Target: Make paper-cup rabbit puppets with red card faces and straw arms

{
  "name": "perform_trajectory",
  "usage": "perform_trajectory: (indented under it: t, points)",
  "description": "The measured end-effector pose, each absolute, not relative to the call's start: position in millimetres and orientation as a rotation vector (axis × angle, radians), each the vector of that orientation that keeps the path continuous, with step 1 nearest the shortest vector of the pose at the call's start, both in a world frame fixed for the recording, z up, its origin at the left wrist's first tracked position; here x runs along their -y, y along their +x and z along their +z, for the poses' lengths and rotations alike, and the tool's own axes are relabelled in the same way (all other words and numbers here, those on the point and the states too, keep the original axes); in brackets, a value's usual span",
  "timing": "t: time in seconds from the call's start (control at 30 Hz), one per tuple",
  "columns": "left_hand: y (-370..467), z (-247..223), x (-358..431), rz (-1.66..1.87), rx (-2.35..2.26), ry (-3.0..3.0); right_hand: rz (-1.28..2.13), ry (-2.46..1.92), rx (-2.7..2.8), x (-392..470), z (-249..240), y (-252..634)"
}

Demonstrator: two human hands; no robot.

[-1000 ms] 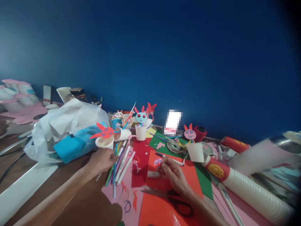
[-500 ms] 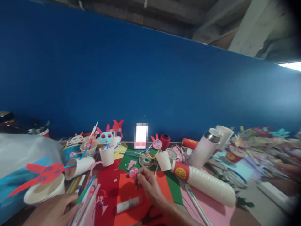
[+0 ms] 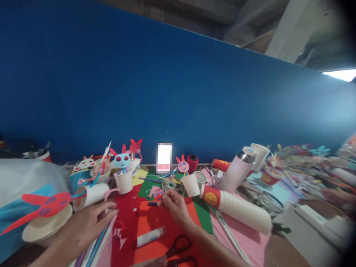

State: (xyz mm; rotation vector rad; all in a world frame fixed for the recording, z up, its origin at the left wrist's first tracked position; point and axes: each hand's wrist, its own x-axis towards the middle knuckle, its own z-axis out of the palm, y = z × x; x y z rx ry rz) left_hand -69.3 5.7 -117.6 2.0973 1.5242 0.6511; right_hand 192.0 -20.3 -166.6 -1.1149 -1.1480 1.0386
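Note:
My right hand point(image 3: 175, 209) is closed in a pinch over the orange sheet point(image 3: 151, 218), at the edge of a small pink-red paper face point(image 3: 158, 194) with drawn purple eyes. A dark-tipped pen point(image 3: 153, 203) lies by its fingertips. What exactly the fingertips grip is too small to make out. My left hand point(image 3: 90, 224) hovers over the pens point(image 3: 97, 244) at the lower left, with thumb and fingers apart; nothing can be seen held in it. A glue stick point(image 3: 151, 237) and black-handled scissors point(image 3: 180, 250) rest on the orange sheet.
Paper cups with animal faces point(image 3: 124, 180) stand at the back left, one more point(image 3: 190, 184) behind my right hand. A stack of paper cups point(image 3: 239, 211) and a thermos point(image 3: 237, 168) lie to the right. A white bag point(image 3: 30, 178) fills the left.
My left hand has moved up and right, over the pens. The dark-tipped pen now shows beside my right fingertips. The view has shifted slightly, and more of the scissors shows.

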Motion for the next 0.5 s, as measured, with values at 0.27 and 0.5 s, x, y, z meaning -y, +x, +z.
perform_trajectory:
  t: [0.27,0.5]
  points:
    - [17,-122,15,0.750,-1.116,1.299,1.041,-1.215,1.164,26,-156,184]
    - [14,-136,9,0.709,-0.958,1.030,1.136,-1.167,1.148,30,-159,170]
